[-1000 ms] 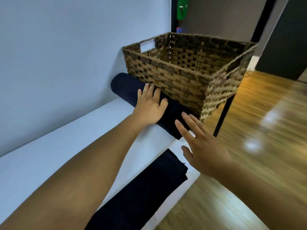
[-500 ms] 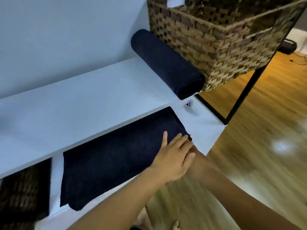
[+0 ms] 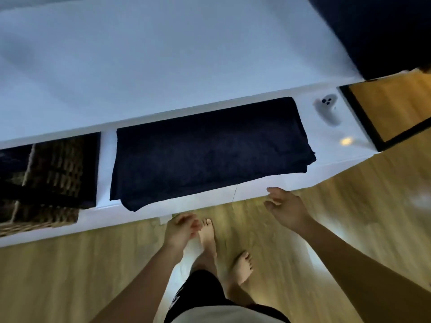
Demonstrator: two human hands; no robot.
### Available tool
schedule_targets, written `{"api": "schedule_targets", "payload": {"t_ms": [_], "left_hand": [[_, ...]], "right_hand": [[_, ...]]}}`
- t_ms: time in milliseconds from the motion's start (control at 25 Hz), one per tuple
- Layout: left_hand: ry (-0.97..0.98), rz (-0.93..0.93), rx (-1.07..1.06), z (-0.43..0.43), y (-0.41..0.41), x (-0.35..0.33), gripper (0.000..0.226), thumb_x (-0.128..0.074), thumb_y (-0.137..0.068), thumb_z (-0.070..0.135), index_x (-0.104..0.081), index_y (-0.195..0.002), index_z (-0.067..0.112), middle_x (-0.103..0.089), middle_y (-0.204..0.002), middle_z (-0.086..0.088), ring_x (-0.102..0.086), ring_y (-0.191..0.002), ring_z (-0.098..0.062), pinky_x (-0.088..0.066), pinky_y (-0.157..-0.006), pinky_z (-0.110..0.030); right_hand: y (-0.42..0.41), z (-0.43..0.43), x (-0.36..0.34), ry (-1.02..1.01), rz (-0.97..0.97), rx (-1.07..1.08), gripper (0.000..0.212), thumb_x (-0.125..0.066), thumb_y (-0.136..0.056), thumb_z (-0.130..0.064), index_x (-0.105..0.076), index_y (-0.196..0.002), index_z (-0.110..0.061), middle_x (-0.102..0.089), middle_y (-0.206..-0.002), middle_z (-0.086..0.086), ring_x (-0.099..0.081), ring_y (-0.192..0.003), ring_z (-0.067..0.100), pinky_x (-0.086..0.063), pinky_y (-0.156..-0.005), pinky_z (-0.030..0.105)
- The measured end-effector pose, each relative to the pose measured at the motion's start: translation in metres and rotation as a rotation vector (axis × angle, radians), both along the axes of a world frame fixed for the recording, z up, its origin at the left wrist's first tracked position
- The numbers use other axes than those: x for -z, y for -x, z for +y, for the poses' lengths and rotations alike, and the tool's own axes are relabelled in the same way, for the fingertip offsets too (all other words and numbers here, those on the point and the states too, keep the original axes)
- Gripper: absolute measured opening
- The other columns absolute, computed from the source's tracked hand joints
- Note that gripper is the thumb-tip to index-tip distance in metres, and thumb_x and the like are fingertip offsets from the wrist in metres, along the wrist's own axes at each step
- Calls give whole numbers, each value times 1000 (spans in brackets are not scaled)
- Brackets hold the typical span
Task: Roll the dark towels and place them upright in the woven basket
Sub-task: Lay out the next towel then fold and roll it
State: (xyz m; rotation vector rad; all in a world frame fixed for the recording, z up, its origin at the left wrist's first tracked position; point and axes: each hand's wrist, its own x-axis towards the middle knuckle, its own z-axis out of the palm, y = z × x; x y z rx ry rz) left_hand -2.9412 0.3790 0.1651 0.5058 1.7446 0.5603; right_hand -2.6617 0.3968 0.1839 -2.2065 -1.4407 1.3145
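Observation:
A folded dark towel (image 3: 210,152) lies flat on the lower white shelf (image 3: 256,192), below the upper white surface (image 3: 163,66). The rolled dark towel (image 3: 382,31) fills the top right corner; the woven basket it lay against is out of view. My left hand (image 3: 180,230) hangs over the floor just in front of the shelf's edge, fingers loosely curled, holding nothing. My right hand (image 3: 286,206) hovers near the shelf's front edge, right of the towel's middle, fingers relaxed and empty. Neither hand touches the towel.
A second woven basket (image 3: 46,183) with dark contents stands on the lower shelf at the left. A small white device (image 3: 327,110) lies at the shelf's right end beside a black metal frame (image 3: 363,122). Wooden floor (image 3: 70,276) and my bare feet (image 3: 224,252) are below.
The view has tilted down from the basket to the lower shelf. My hands left the rolled towel, reached the folded towel's right end, and now hang apart in front of the shelf, off it.

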Motion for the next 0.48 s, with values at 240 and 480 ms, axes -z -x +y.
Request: {"api": "schedule_targets", "payload": {"t_ms": [240, 480], "left_hand": [[8, -296, -395, 47, 30, 34, 13, -50, -99, 5, -63, -102, 5, -68, -103, -13, -68, -95, -27, -52, -95, -38], [64, -478, -655, 86, 19, 54, 29, -44, -103, 6, -52, -130, 3, -61, -122, -15, -63, -114, -26, -52, -98, -36]], "right_hand": [[31, 49, 44, 39, 255, 415, 8, -70, -85, -24, -74, -90, -29, -73, -99, -1, -69, -96, 21, -56, -91, 40], [60, 91, 70, 213, 676, 955, 22, -61, -95, -16, -63, -116, -11, -68, -99, 5, -70, -92, 18, -59, -82, 32]]}}
